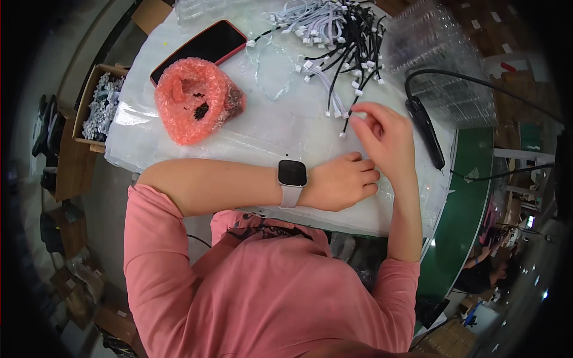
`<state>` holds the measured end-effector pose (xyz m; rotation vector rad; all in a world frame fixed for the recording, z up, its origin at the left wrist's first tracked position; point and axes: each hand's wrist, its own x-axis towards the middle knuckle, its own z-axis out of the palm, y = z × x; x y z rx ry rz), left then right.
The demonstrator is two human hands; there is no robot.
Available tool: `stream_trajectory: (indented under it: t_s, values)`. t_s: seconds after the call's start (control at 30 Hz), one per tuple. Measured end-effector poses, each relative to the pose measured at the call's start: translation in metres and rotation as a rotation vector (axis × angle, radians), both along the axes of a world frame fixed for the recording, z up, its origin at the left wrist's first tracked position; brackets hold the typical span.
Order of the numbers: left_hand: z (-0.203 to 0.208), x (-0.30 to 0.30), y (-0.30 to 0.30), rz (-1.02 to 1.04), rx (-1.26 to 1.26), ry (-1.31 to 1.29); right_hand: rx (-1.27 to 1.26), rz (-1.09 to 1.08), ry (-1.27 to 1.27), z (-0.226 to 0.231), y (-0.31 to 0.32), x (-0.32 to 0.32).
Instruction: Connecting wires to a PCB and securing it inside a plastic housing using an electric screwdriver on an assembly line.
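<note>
My left hand (342, 182) rests palm down on the covered tabletop near its front edge. Its fingers are curled in, and whatever may be under them is hidden. A watch (292, 174) with a pale strap sits on that wrist. Further right and forward, my right hand (388, 136) has thumb and forefinger closed around a thin black cable (348, 121) with a white connector at its end. This cable lies at the near edge of a heap of black cables (358, 45) and grey-white cables (316, 24), all tipped with small white connectors.
Left of the heap stands a pink bubble-wrap pouch (191, 101) with dark bits inside, against a phone (200, 51). To the right are stacked clear plastic trays (441, 65) and a black corded handheld tool (426, 132). A cardboard box (98, 110) of small white parts sits beyond the left edge.
</note>
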<state>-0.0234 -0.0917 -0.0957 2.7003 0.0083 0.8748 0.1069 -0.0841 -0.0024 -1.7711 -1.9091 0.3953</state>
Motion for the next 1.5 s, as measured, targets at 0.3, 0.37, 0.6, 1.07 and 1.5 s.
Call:
stream_trajectory:
  t_s: [0.3,0.37,0.6,1.07,1.5]
  values:
    - [-0.001,-0.006,-0.002,-0.005,-0.108,0.013,0.137,0.006,-0.587,-0.031,0.071,-0.027]
    - [0.001,-0.007,-0.002,0.002,-0.116,0.029,0.155,-0.005,-0.502,-0.027,0.07,-0.028]
    - [-0.004,-0.003,-0.002,0.024,-0.109,-0.042,0.214,0.157,-0.483,-0.038,0.077,-0.021]
    - [0.0,-0.004,0.003,-0.046,-0.145,-0.007,-0.027,-0.278,0.29,-0.023,0.174,-0.005]
    - [0.036,-0.047,0.008,0.02,-0.134,-0.111,0.661,-0.673,-0.365,0.025,-0.121,0.114]
